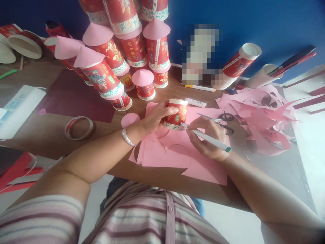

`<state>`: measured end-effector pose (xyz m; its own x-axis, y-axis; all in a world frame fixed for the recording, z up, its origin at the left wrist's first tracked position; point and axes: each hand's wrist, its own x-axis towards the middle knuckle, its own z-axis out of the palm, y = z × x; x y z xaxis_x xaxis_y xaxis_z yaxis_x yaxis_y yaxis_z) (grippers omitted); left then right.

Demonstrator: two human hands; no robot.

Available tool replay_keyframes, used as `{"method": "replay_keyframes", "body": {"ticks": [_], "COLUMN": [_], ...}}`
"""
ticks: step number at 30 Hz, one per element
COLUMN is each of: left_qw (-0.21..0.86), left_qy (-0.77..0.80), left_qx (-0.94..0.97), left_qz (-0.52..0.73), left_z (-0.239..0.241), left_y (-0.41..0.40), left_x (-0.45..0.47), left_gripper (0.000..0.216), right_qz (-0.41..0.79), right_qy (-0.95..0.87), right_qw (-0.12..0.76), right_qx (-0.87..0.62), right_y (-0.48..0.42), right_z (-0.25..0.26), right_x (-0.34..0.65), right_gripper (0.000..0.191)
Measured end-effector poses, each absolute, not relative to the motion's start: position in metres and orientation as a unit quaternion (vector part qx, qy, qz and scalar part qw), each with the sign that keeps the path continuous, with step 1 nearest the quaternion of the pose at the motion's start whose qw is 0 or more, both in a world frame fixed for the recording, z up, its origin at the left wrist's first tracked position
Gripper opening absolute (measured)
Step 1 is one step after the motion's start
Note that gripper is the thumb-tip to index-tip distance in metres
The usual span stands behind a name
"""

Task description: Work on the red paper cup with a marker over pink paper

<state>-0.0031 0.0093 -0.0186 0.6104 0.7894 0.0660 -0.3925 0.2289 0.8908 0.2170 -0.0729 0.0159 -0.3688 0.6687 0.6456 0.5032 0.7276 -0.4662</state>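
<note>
My left hand (pixel 154 118) is wrapped round a small red patterned paper cup (pixel 175 114) that stands upside down on a sheet of pink paper (pixel 177 156). My right hand (pixel 209 137) pinches a white pen (pixel 207 137), its tip touching the paper at the cup's rim. The sheet has round pieces cut out of its near edge. A pink paper disc (pixel 130 119) lies just left of my left hand. Scissors (pixel 223 122) lie on the paper behind my right hand.
Stacked red cups with pink cone lids (pixel 119 57) stand at the back. A tape roll (pixel 78 127) lies to the left, a white box (pixel 19 110) beyond it. Pink scraps (pixel 264 115) pile at the right. A glue stick (pixel 195 102) and a marker (pixel 200 88) lie behind the cup.
</note>
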Motion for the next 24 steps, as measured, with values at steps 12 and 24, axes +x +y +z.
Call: {"method": "replay_keyframes", "body": {"ticks": [12, 24], "left_qw": [0.765, 0.766], "left_qy": [0.227, 0.203], "left_qx": [0.461, 0.468], "left_qz": [0.387, 0.39], "left_z": [-0.0181, -0.0192], "left_y": [0.0088, 0.0093], "left_x": [-0.0036, -0.0029], "left_gripper": [0.037, 0.033], "right_qz": [0.098, 0.102], "right_qy": [-0.823, -0.821], "right_qw": [0.438, 0.44], "right_qx": [-0.347, -0.349], "right_y": [-0.0711, -0.0734], "right_z": [0.0126, 0.0165], "right_x": [0.2168, 0.2156], "right_gripper": [0.025, 0.023]}}
